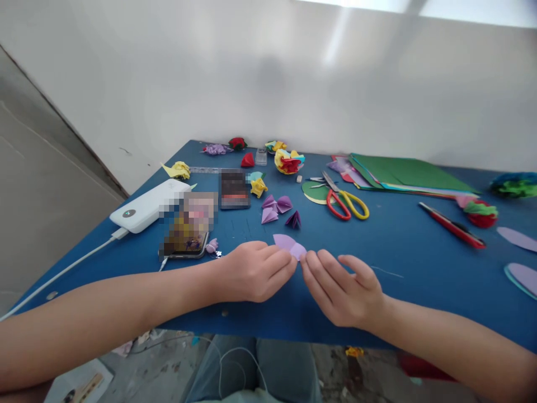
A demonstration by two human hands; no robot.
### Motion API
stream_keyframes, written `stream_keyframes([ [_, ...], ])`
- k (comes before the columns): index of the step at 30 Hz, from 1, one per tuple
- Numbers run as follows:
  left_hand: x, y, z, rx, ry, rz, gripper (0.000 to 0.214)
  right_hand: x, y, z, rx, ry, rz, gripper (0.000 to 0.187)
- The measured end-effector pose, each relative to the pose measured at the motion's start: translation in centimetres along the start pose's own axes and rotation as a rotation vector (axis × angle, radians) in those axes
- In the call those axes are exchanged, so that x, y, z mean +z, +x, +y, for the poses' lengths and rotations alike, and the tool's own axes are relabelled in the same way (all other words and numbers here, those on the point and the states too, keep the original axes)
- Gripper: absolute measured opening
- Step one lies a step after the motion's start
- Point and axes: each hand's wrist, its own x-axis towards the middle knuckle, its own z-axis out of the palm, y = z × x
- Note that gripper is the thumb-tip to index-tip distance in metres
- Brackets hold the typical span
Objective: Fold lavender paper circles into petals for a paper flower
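A small light-purple paper piece point(288, 244) with a fold in it is held between my two hands, just above the blue table. My left hand point(259, 271) has its fingers closed on the paper's left side. My right hand point(340, 286) pinches its right lower edge with the fingertips, the thumb lying above. Just beyond my hands are folded purple paper petals point(277, 206) and a darker purple folded piece point(294, 219). Parts of the held paper are hidden behind my fingers.
Scissors point(344, 202) with red and yellow handles lie beyond my right hand. A red utility knife point(455, 226), stacked coloured paper point(413, 174) and purple paper ovals point(522, 274) are to the right. Leftward are a phone point(187, 235), a white power bank point(149, 207) and its cable.
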Motion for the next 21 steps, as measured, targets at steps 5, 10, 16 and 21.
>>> stream_keyframes([
  [5, -0.53, 0.36, 0.07, 0.114, 0.111, -0.027, 0.015, -0.12, -0.12, -0.54, 0.007, -0.047, -0.079, 0.019],
  [10, -0.61, 0.27, 0.12, 0.154, 0.15, -0.045, 0.016, 0.04, -0.23, -0.71, 0.012, -0.064, -0.089, 0.02],
  [16, -0.12, -0.04, -0.19, 0.033, 0.043, -0.017, 0.015, 0.25, 0.04, -0.14, 0.074, 0.067, 0.001, 0.019],
  [21, 0.09, -0.2, -0.26, 0.02, 0.018, -0.001, 0.016, 0.21, 0.12, -0.13, 0.115, 0.155, 0.017, 0.019],
])
